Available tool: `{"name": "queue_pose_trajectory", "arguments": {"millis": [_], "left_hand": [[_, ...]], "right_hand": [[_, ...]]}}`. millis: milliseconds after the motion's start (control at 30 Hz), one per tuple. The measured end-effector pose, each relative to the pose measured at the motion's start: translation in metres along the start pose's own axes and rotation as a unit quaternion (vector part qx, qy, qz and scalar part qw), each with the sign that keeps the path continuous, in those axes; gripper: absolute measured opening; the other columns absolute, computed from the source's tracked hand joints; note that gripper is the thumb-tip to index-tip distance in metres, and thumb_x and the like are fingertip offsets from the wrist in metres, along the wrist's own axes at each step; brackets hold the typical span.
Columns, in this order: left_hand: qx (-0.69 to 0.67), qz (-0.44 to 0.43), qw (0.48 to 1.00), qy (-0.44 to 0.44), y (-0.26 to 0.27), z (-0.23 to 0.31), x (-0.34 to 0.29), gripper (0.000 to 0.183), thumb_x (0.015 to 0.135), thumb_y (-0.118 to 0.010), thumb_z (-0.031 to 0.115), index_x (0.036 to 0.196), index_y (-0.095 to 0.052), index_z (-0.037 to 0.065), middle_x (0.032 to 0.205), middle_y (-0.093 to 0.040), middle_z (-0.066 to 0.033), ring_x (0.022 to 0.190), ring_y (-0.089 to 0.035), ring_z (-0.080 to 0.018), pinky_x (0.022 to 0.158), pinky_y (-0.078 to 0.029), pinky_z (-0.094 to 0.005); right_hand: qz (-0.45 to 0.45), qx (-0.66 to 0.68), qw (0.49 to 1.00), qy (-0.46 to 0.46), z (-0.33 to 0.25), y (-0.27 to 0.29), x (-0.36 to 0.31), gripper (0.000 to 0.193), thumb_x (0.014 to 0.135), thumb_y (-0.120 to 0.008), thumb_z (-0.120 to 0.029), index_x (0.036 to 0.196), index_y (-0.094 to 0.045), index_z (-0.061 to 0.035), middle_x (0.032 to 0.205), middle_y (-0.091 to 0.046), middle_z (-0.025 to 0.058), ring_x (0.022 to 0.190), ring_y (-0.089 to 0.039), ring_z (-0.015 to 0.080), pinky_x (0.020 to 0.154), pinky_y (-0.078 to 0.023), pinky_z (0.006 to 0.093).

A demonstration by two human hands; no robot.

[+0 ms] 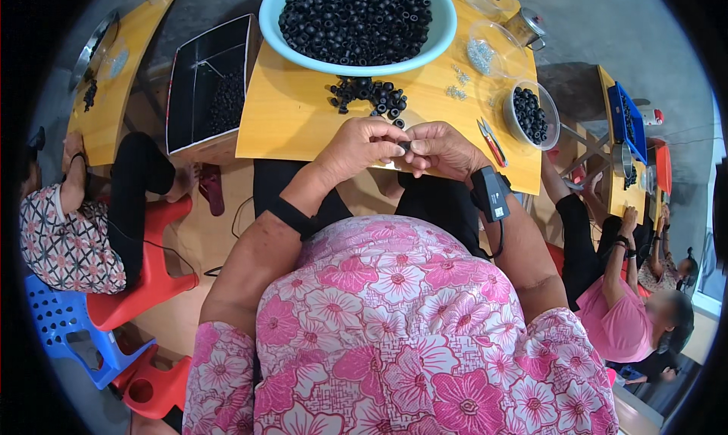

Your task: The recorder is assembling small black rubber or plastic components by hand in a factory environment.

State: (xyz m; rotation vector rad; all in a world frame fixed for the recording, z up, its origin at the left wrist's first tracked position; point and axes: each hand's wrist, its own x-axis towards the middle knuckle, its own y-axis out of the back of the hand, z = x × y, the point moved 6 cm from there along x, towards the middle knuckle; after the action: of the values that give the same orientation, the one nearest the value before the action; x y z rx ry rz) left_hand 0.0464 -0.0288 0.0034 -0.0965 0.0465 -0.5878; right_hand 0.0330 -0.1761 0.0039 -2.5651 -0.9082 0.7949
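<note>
A small black ring-like part [405, 145] is pinched between the fingertips of both my hands, above the near edge of the yellow table [296, 120]. My left hand [364, 148] is closed on its left side. From the right, my right hand [444, 148] grips it with thumb and forefinger; the fingers hide most of the part. Just beyond my hands lies a loose pile of similar black parts [371, 95]. Red-handled snips [493, 142] rest to the right of my right hand.
A light blue basin [447, 21] full of black parts stands beyond the pile. At right are a clear tub [554, 124] of black parts, small clear pieces [479, 56] and a metal mug [525, 27]. An open box [178, 105] stands left. Other people sit at tables on both sides.
</note>
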Motion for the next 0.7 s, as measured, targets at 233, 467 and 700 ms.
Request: {"name": "queue_pose_trajectory", "arguments": {"millis": [233,467,700], "left_hand": [[0.059,-0.003,0.998,-0.009,0.0,0.008,-0.004,0.021,0.083,-0.068,0.005,0.104,-0.07,-0.001,0.096,-0.067,-0.0065,0.085,-0.065,-0.0131,0.076,-0.053,-0.0252],[0.047,-0.003,0.999,-0.005,0.003,0.002,0.0,0.024,0.083,-0.069,0.005,0.106,-0.07,0.001,0.091,-0.066,-0.004,0.082,-0.064,-0.0101,0.075,-0.053,-0.0241],[-0.032,0.018,0.999,0.014,0.004,-0.001,0.004,0.036,0.081,-0.072,0.005,0.116,-0.066,0.001,0.082,-0.062,-0.0004,0.075,-0.059,-0.0051,0.068,-0.051,-0.02]], "right_hand": [[-0.001,0.002,1.0,-0.013,0.0,-0.001,0.0,0.022,0.091,-0.065,-0.019,0.099,-0.064,0.0016,0.08,-0.063,0.0038,0.069,-0.061,0.0119,0.068,-0.053,0.027],[0.018,0.002,1.0,-0.018,0.0,-0.003,0.0,0.022,0.093,-0.062,-0.018,0.103,-0.062,0.0019,0.082,-0.063,0.0046,0.071,-0.062,0.0131,0.07,-0.053,0.0273],[0.15,-0.049,0.986,0.051,-0.005,-0.015,-0.002,0.015,0.094,-0.057,-0.01,0.104,-0.06,0.0005,0.083,-0.061,0.0033,0.071,-0.06,0.0113,0.071,-0.052,0.0257]]}}
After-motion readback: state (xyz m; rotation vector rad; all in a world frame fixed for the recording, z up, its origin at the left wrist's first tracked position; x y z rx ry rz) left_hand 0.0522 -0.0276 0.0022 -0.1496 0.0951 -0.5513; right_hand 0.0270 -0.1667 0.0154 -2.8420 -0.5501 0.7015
